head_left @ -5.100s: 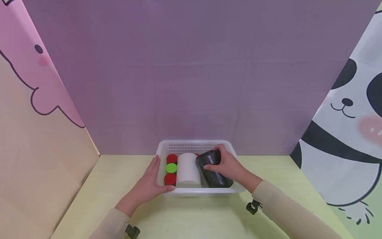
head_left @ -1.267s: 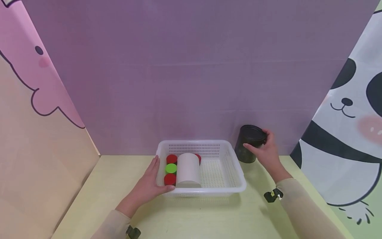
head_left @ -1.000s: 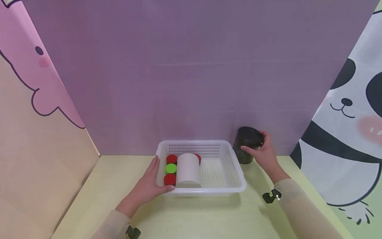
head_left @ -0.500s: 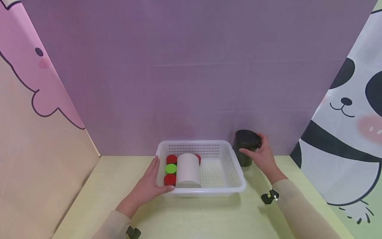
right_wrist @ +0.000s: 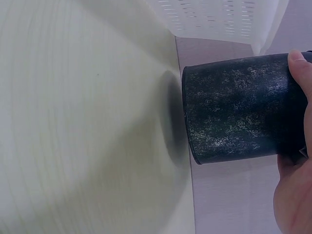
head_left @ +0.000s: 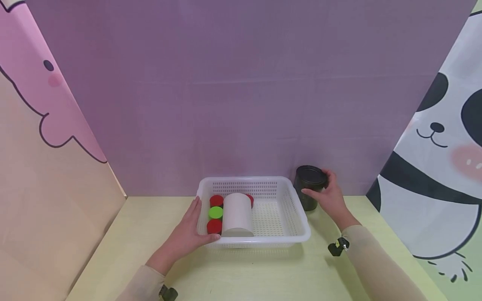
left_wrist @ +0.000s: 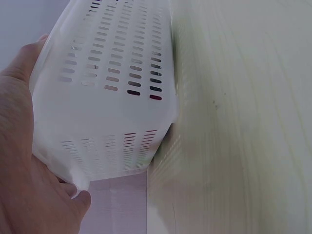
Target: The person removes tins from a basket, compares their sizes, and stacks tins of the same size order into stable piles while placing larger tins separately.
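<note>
One black can [head_left: 308,194] is standing nearly upright just outside the basket's right wall, and its base is coming very near the counter [head_left: 256,271]; whether the two are touching, I cannot tell. The right hand [head_left: 332,202] is pinching the can high up, with the thumb on the near side and the fingers bending round the far side. Beside it, the white basket [head_left: 263,239] is holding a white cylinder [head_left: 238,215], a green lid [head_left: 216,212] between two red lids [head_left: 214,226] along the left, and another red lid [head_left: 251,200] hiding partly behind the cylinder. The left hand [head_left: 184,234] is bracing the basket's near left corner, its fingers lying fairly straight along the side and its thumb resting on the front rim. The work is looking only partway along: the other things are sitting inside, while the can is being held outside and is not yet being let go. No brand or label is showing on the can's scuffed side, and no writing is appearing anywhere, only a panda [head_left: 437,167] and a pink figure [head_left: 34,83] decorating the side walls.
</note>
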`<move>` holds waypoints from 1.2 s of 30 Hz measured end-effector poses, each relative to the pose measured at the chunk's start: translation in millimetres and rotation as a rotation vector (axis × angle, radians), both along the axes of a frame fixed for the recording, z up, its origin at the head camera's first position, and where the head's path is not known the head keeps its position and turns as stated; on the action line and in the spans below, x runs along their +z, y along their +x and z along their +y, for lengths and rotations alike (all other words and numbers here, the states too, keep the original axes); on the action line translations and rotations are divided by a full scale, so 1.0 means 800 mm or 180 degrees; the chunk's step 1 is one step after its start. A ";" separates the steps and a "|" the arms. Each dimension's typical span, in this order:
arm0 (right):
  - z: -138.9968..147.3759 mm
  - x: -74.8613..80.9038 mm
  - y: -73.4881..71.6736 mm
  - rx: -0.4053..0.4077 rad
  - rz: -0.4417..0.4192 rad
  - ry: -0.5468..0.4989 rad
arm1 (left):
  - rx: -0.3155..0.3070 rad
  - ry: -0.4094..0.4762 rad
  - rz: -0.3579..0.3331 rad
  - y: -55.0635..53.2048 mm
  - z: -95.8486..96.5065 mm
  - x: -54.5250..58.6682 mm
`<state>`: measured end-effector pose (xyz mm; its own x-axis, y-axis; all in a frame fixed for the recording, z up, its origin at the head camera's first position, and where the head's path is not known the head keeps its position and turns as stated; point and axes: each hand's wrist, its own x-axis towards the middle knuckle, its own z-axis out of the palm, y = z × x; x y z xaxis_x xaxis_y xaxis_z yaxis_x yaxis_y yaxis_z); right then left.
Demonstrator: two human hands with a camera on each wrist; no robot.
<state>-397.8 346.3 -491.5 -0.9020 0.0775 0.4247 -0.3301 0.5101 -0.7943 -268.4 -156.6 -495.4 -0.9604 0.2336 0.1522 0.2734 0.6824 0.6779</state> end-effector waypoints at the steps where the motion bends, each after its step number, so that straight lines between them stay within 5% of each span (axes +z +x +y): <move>1: 0.000 -0.001 0.000 0.0004 0.0001 -0.0006 | -0.0002 -0.0003 -0.0001 0.000 0.000 0.000; 16: -0.001 -0.019 0.005 0.0190 -0.0151 -0.0057 | 0.0007 -0.0003 -0.0055 -0.001 0.001 -0.002; 36: -0.007 -0.024 0.013 0.0099 -0.0182 0.0028 | 0.0007 0.0046 -0.0049 -0.003 -0.002 -0.005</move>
